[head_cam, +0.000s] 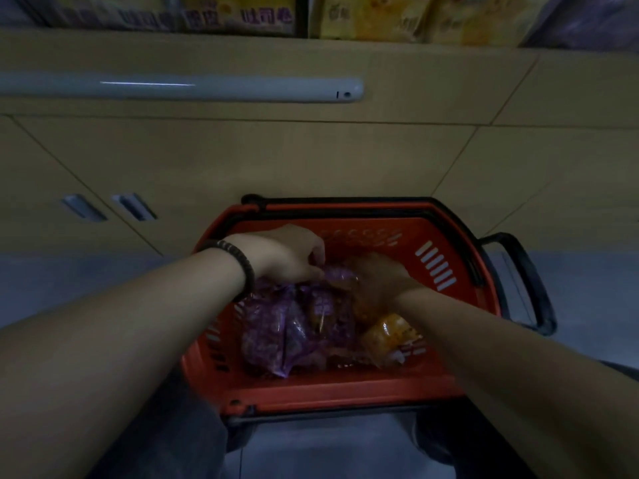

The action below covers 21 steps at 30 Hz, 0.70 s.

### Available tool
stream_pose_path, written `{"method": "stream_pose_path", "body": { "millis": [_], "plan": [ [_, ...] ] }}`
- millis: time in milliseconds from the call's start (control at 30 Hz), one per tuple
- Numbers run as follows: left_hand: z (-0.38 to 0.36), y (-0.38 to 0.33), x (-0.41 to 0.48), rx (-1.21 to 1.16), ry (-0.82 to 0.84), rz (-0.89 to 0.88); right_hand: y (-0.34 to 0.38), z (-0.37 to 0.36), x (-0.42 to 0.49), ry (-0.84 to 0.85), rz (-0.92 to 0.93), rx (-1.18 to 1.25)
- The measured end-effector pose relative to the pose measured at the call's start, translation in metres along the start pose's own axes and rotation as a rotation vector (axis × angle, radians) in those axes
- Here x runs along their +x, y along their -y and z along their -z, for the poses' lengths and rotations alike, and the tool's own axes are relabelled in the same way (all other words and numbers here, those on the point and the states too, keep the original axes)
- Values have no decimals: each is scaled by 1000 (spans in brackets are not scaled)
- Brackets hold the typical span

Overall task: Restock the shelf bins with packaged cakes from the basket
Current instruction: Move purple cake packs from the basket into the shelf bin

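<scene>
While the red basket [332, 392] is sitting in front of the tan cabinet doors [242, 160], two recessed pulls [83, 207] are showing on the doors off to its left. The left arm, wearing a dark beaded bracelet [238, 264], is reaching in over the basket's left rim. The left hand [290, 257] is curling its fingers down and pinching the top of a purple packet [337, 272] near the far edge. Below it, the purple-wrapped cakes [273, 326] are piling up along the basket's left side and middle. Just right of the pinched packet, the right hand [377, 278] is pressing down among the wrappers. Blur and dim light are hiding its fingers, so I cannot tell whether it is grasping anything. An orange-wrapped cake [390, 335] is lying toward the near right corner, under that wrist. A black handle [518, 281] is sticking out past the basket's right edge.
</scene>
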<state>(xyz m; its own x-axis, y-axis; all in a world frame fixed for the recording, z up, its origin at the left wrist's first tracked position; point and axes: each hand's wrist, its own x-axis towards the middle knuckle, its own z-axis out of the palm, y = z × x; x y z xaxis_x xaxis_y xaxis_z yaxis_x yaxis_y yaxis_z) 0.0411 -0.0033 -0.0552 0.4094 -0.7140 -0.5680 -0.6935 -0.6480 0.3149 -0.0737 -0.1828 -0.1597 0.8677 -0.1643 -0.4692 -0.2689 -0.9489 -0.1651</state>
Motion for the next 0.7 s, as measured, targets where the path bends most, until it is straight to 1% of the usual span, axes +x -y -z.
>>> {"method": "stream_pose_path", "body": {
  "millis": [100, 167, 233, 300, 367, 400, 467, 500, 533, 567, 633, 700],
  "plan": [
    [0, 6, -3, -36, -26, 34, 4, 38, 2, 71, 70, 82],
    [1, 9, -7, -37, -44, 30, 10, 62, -5, 116, 93, 178],
    [-1, 9, -11, -44, -57, 24, 18, 80, -18, 124, 151, 291],
    [-2, 9, -14, -115, -72, 30, 23, 85, -26, 140, 192, 368],
    [1, 10, -16, -80, -94, 28, 22, 82, -29, 160, 224, 450],
    [5, 10, -18, -26, -105, 31, 22, 80, -31, 148, 218, 540],
    [11, 14, -21, 53, -123, 74, 19, 70, -26, 32, 86, 782],
    [14, 17, -22, 83, -124, 105, 18, 63, -22, -49, 56, 768],
    [15, 20, -22, 122, -124, 132, 19, 56, -19, -95, 12, 688],
    [15, 25, -20, 161, -118, 166, 18, 47, -13, -98, -5, 550],
    [15, 32, -20, 216, -102, 219, 22, 29, -8, -15, -42, 393],
    [16, 35, -21, 236, -77, 270, 31, 16, -13, 51, 35, 342]
  ]
}}
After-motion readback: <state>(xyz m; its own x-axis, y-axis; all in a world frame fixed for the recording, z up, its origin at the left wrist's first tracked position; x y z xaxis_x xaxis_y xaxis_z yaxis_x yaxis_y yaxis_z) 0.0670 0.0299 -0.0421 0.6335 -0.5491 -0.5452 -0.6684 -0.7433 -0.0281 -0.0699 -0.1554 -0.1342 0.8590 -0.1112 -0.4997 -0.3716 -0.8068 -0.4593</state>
